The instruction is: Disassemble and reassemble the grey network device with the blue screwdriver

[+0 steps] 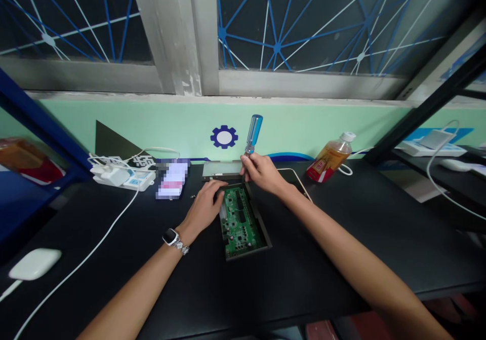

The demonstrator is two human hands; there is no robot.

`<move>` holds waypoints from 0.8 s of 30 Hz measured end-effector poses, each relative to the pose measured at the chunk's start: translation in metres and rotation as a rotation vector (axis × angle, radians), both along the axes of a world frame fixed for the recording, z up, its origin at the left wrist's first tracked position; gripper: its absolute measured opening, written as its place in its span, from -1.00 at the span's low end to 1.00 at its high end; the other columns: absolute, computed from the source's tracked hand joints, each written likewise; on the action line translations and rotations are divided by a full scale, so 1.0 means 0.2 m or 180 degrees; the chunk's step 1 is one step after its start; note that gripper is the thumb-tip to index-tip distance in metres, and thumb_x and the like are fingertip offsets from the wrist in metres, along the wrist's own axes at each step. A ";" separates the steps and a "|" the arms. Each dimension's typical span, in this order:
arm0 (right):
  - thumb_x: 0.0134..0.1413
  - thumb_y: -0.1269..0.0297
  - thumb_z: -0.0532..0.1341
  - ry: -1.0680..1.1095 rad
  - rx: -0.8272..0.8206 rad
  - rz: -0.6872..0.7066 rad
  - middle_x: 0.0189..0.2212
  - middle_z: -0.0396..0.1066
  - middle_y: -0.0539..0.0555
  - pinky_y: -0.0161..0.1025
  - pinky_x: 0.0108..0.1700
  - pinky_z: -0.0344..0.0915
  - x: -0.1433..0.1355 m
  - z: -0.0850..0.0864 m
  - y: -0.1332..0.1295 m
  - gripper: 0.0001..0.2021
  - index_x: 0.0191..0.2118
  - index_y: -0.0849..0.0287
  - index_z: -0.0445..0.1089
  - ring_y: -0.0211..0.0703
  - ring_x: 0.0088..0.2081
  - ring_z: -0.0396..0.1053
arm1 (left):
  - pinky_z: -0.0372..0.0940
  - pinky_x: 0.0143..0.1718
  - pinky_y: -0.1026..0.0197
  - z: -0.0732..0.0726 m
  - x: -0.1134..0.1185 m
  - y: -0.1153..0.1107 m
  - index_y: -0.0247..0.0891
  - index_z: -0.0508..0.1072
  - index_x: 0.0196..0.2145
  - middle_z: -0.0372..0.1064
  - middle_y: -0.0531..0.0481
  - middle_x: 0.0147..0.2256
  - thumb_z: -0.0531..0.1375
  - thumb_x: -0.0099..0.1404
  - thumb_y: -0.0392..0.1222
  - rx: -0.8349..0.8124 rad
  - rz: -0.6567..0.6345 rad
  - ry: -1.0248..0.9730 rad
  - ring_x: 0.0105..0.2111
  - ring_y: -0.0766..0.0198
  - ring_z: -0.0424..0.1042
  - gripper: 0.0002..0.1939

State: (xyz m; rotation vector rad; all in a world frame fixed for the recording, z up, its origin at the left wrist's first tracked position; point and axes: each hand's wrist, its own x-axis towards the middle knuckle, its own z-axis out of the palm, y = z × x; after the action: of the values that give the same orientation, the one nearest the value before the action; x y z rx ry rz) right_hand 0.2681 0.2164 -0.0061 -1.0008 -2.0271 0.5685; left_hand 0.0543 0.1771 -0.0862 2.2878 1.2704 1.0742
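A green circuit board [236, 226] lies in a shallow dark metal case [258, 218] on the black desk. My right hand [261, 170] pinches a screwdriver [254, 131] with a clear blue handle, held nearly upright over the far end of the case. Its tip is hard to make out behind my fingers. At the far left corner of the case, my left hand [205, 205] grips the edge, with the thumb along the left side. Behind the case lies a flat grey metal cover [222, 169]. A few tiny screws [193, 196] appear to lie left of my left hand.
To the left are a lit phone [172, 179], a white power strip [131, 178] with cables, and a white rounded device [35, 264]. A tablet-like device [294, 180] lies partly under my right forearm. A drink bottle [330, 157] stands at right, before the green wall [182, 122].
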 end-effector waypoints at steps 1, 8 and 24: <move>0.38 -0.04 0.01 0.0017 -0.0022 0.0016 -0.57 0.46 0.00 -0.29 -0.40 0.31 0.00 0.00 0.00 -0.58 -0.41 0.13 0.29 -0.24 -0.58 0.42 | 0.27 0.10 -0.03 0.00 0.00 0.00 -0.17 0.42 0.02 0.43 -0.09 -0.02 0.07 0.43 -0.30 0.0018 0.0005 0.0004 0.03 0.07 0.39 -0.74; 0.32 -0.07 0.08 0.0114 -0.0456 0.0273 -0.53 0.48 0.03 -0.29 -0.43 0.37 0.03 0.02 0.01 -0.58 -0.39 0.17 0.36 -0.22 -0.55 0.45 | 0.31 0.04 -0.05 0.09 0.12 0.03 -0.19 0.44 -0.04 0.47 -0.11 -0.08 0.17 0.35 -0.30 0.0229 -0.0015 -0.0127 -0.02 0.05 0.43 -0.77; 0.30 0.00 0.15 -0.0355 -0.0113 -0.0308 -0.67 0.37 0.00 -0.29 -0.43 0.19 0.03 0.02 0.01 -0.55 -0.53 0.21 0.39 -0.27 -0.55 0.34 | 0.40 -0.17 0.14 0.02 0.30 0.15 -0.18 0.57 -0.30 0.61 -0.01 -0.30 0.32 0.26 -0.15 -0.0369 0.0146 -0.1045 -0.27 0.12 0.58 -0.92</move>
State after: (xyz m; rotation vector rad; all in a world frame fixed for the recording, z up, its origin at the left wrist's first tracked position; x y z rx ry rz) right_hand 0.2737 0.2189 -0.0018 -1.1682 -2.0587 0.5088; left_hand 0.1133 0.2074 -0.0818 1.9097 1.2200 1.2919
